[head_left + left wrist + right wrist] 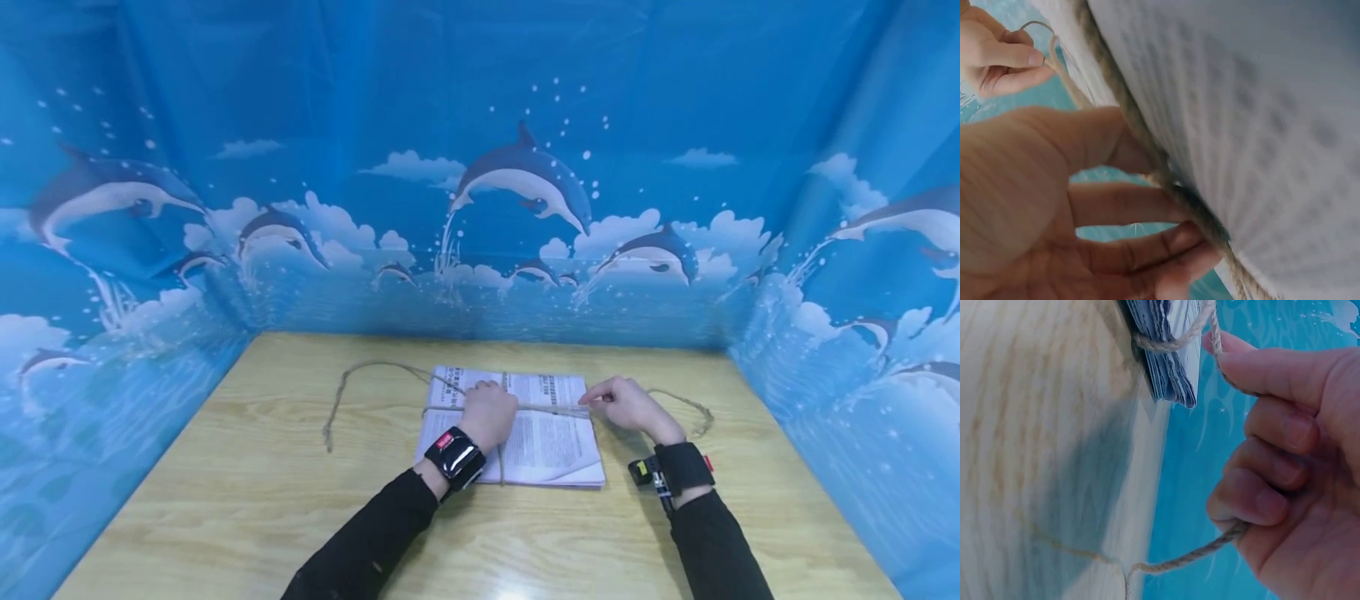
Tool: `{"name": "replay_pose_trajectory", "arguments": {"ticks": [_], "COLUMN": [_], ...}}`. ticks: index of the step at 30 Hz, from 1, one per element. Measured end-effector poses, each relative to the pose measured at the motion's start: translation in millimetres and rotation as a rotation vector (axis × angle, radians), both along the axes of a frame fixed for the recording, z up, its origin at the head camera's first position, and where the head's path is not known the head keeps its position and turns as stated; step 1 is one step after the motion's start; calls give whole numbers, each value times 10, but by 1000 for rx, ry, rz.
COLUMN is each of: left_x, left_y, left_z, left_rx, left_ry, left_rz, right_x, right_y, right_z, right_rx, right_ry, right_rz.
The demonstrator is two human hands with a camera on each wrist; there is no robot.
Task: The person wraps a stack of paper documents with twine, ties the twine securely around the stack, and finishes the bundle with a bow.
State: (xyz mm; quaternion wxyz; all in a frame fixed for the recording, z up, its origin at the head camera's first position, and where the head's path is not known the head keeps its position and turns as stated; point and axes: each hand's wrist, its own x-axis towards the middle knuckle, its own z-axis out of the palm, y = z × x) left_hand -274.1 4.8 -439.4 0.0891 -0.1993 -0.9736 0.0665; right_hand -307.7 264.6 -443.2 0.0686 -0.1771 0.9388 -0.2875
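A stack of folded newspapers lies on the table with jute rope crossing over it both ways. Over the middle of the stack, my left hand pinches the rope where the strands cross. In the left wrist view its thumb and fingertips are against the rope, though the exact crossing is partly hidden. Beyond the right edge of the papers, my right hand pinches a strand between thumb and forefinger. The right wrist view shows its other fingers curled, with the strand's tail trailing out below them.
One loose rope end curves across the table to the left of the stack. Another rope end lies past the right hand. The wooden table meets a blue dolphin-print curtain at the back and sides.
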Motion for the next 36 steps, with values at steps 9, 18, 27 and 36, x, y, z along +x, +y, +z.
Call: {"name": "replay_pose_trajectory", "arguments": {"ticks": [9, 18, 27, 36], "left_x": [-33, -181, -293, -440], "left_y": [118, 180, 31, -274], "left_z": [-36, 7, 137, 106], "left_rx": [112, 95, 161, 412], "left_ry": [46, -317, -465, -613], "left_rz": [-27, 133, 95, -102], "right_x": [-6, 0, -8, -22], "right_y": [9, 16, 16, 0], "right_z": [-29, -38, -36, -62], "right_rx": [-3, 0, 7, 68], "right_ry": [5, 14, 19, 54], "right_rz": [6, 11, 7, 7]}}
